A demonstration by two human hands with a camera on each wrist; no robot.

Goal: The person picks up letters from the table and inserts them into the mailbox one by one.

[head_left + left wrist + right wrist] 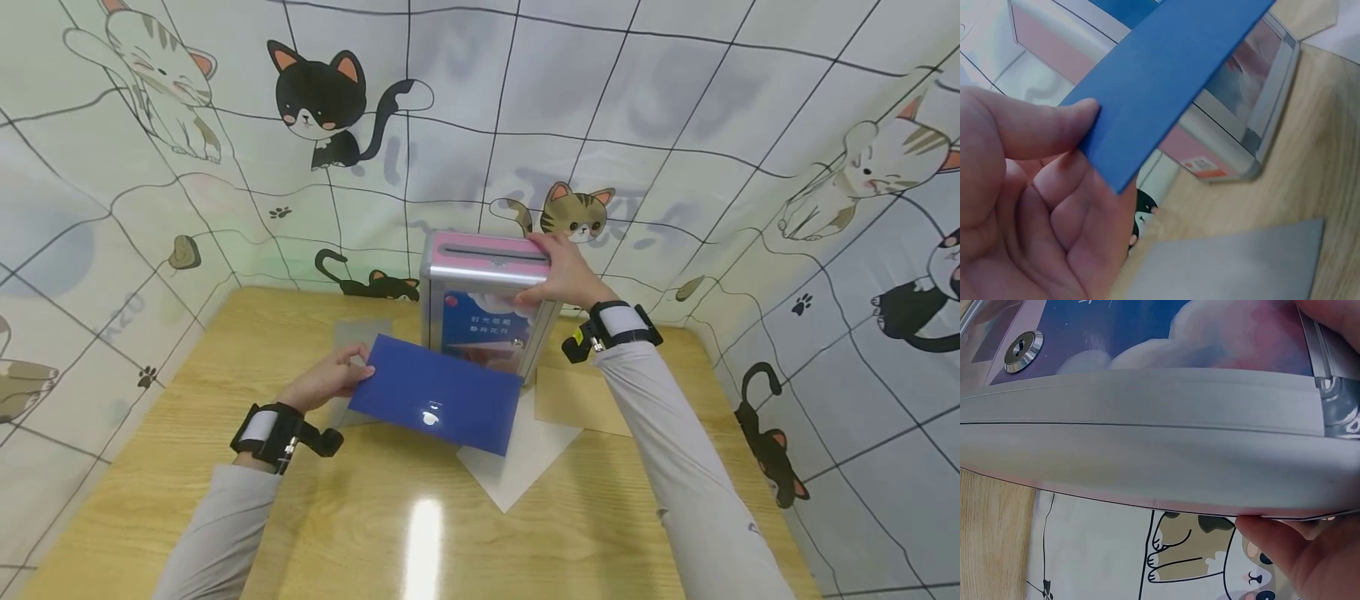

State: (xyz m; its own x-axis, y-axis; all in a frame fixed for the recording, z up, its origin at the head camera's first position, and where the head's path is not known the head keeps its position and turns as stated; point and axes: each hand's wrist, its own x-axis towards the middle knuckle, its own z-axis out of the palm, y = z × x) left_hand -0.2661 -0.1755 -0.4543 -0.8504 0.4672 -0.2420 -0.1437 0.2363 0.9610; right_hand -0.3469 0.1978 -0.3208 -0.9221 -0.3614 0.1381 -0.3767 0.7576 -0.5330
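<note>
My left hand (326, 379) pinches the left end of a flat blue envelope (442, 396) between thumb and fingers. The envelope is tilted and hides the lower front of a pink-topped letter box (431, 283) with a silver frame. The box stands upright, with a long slot (491, 252) in its top and a picture panel on its front. My right hand (566, 275) grips the box's upper right corner, thumb on the front and fingers over the top. A round key lock (1024, 350) shows on the front panel in the right wrist view.
A grey sheet or envelope (352, 333) lies on the wooden table (337, 517) left of the box. In front and to the right lie a white envelope (517, 475) and a tan one (581, 396). Cat-patterned cloth (465, 100) rises behind the table and at both sides.
</note>
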